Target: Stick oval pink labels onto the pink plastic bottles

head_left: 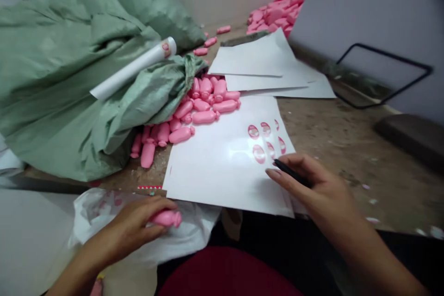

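My left hand (138, 222) is closed around a small pink plastic bottle (167, 218), its narrow neck pointing right. It hovers over a white plastic bag (194, 226) at the table's front edge. In my right hand (308, 180) is a thin black pen-like tool (289, 170), pinched between thumb and fingers. Its tip is close to several oval pink stickers (258, 153) on a white sticker sheet (215, 171). Whether the tip touches a sticker I cannot tell. Several more pink bottles (205, 117) lie heaped at the sheet's upper left, some resting on it.
A large green sack (86, 78) fills the left, with a rolled white sheet (135, 68) on it. More white sheets (256, 58) lie behind. A pink heap (277, 11) is at the back. A black metal frame (385, 53) stands at right on the brown table (329, 148).
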`<state>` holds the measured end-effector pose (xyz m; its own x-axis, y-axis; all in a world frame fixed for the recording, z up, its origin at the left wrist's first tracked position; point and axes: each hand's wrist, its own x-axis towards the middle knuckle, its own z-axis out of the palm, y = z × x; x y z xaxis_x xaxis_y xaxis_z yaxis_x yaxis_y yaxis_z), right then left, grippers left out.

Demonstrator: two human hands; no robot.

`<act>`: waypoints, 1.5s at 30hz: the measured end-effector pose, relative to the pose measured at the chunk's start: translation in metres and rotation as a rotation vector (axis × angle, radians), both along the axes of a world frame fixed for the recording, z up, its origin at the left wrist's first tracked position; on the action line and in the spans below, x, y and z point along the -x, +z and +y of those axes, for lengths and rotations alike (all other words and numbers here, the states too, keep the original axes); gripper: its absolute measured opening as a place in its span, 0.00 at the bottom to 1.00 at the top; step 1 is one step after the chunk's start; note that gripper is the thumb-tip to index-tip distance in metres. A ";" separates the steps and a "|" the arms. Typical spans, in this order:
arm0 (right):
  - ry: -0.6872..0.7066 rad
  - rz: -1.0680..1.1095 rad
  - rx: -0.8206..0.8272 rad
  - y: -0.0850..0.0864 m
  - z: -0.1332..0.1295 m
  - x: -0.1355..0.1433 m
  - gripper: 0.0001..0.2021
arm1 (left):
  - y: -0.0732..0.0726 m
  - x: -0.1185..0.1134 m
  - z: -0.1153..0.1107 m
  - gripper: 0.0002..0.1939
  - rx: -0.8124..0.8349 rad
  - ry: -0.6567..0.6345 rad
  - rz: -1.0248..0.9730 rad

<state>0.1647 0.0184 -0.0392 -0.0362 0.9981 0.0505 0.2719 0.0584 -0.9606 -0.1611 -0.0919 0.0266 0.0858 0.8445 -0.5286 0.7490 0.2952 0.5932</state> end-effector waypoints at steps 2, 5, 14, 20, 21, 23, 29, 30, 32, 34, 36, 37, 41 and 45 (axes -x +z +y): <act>-0.011 -0.041 -0.013 -0.004 0.000 -0.002 0.18 | 0.010 0.016 -0.004 0.18 -0.077 0.015 0.228; -0.013 -0.105 -0.024 -0.009 0.000 -0.001 0.21 | 0.014 0.011 0.021 0.12 -0.233 0.115 0.321; 0.059 -0.291 -0.032 0.006 0.003 -0.014 0.16 | -0.037 -0.025 0.147 0.24 -0.655 0.024 0.384; 0.068 -0.525 -0.087 -0.005 0.014 -0.024 0.12 | -0.033 -0.044 0.147 0.24 -0.639 -0.162 0.631; 0.068 -0.557 -0.121 -0.006 0.017 -0.023 0.11 | -0.032 -0.054 0.144 0.23 -0.665 -0.177 0.505; 0.063 -0.619 -0.168 -0.008 0.025 -0.021 0.10 | -0.035 -0.078 0.139 0.21 -0.689 -0.256 0.219; 0.101 -0.730 -0.247 -0.011 0.045 -0.015 0.07 | -0.053 -0.131 0.147 0.22 -0.592 -0.536 -0.005; 0.104 -0.753 -0.265 -0.012 0.046 -0.014 0.07 | -0.055 -0.133 0.150 0.22 -0.579 -0.572 0.019; 0.110 -0.800 -0.295 -0.014 0.048 -0.012 0.06 | -0.055 -0.133 0.154 0.24 -0.552 -0.619 0.057; 0.101 -0.843 -0.320 -0.015 0.049 -0.010 0.06 | -0.052 -0.132 0.156 0.26 -0.534 -0.645 0.074; 0.087 -0.877 -0.345 -0.015 0.048 -0.009 0.06 | -0.049 -0.132 0.156 0.26 -0.527 -0.663 0.075; 0.081 -0.892 -0.358 -0.015 0.048 -0.008 0.06 | -0.047 -0.133 0.156 0.26 -0.524 -0.667 0.073; 0.072 -0.930 -0.395 -0.014 0.046 -0.006 0.08 | -0.045 -0.136 0.157 0.25 -0.508 -0.666 0.075; 0.056 -0.908 -0.409 -0.019 0.047 -0.005 0.06 | -0.046 -0.135 0.157 0.25 -0.499 -0.668 0.073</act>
